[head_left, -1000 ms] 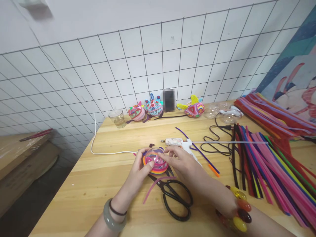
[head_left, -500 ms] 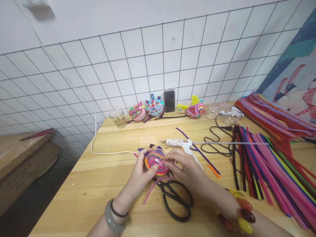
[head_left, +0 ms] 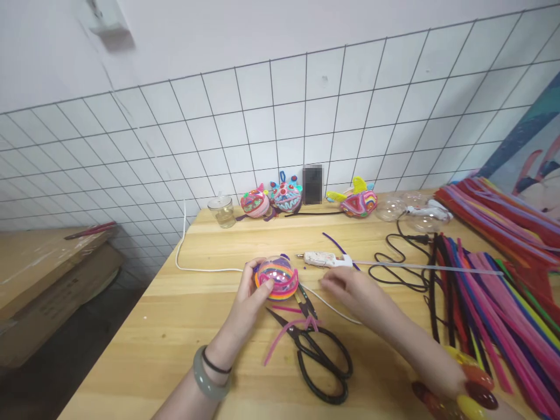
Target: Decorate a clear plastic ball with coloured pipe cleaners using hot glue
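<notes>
My left hand point(head_left: 251, 294) is closed around a clear plastic ball point(head_left: 280, 269) banded with orange, pink and purple pipe cleaners, its thumb on the front. My right hand point(head_left: 350, 291) is apart from the ball with its fingers curled in. It covers the handle of a white glue gun point(head_left: 321, 259), and I cannot make out what, if anything, is between the fingers. Below the ball lie black-handled scissors point(head_left: 321, 356), partly under a bent pink pipe cleaner point(head_left: 280, 337). Dark pointed tools point(head_left: 305, 301) lie just right of the ball.
Pipe cleaners point(head_left: 494, 303) are heaped at the right. Along the wall stand a glass cup point(head_left: 223, 211), decorated balls point(head_left: 286, 197), a dark blurred rectangle point(head_left: 312, 185) and clear balls point(head_left: 391, 207). A white cable point(head_left: 205, 269) and black cord point(head_left: 391, 265) cross the table.
My right hand has left the ball and moved right, in front of the glue gun's handle. My left hand still holds the ball. The whole view has shifted slightly.
</notes>
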The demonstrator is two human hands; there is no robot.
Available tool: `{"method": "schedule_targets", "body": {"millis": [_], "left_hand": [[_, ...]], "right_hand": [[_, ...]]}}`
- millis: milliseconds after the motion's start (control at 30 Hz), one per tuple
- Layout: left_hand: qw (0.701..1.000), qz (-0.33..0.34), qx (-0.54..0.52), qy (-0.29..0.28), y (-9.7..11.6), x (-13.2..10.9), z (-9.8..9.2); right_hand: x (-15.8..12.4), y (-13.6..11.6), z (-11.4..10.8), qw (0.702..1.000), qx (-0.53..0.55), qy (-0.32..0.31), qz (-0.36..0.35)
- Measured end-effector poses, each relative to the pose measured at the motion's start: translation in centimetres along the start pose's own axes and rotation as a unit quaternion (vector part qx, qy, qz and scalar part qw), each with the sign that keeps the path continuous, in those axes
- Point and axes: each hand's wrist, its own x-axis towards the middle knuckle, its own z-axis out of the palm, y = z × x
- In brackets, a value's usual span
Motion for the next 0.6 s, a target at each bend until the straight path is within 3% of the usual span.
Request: {"method": "schedule_targets", "body": {"millis": [67, 167, 400, 600], "left_hand": [[1.000, 0.008, -0.005, -0.011, 0.1, 0.1, -0.1], [1.000, 0.020, -0.007, -0.003, 0.1, 0.1, -0.3], [0.999, 0.038, -0.004, -0.009, -0.1, 0.2, -0.4], [0.999, 0.052, -0.012, 0.009, -0.2, 0.3, -0.6]], "right_hand": [[0.5, 1.4, -0.5, 0.994, -0.054, 0.055, 0.078], [1.1, 3.1, -0.6, 0.982, -0.098, 0.063, 0.147], [1.9, 4.1, 0.7, 0.982, -0.076, 0.038, 0.171], [2.4, 4.9, 0.7, 0.984, 0.057, 0.026, 0.165]]}}
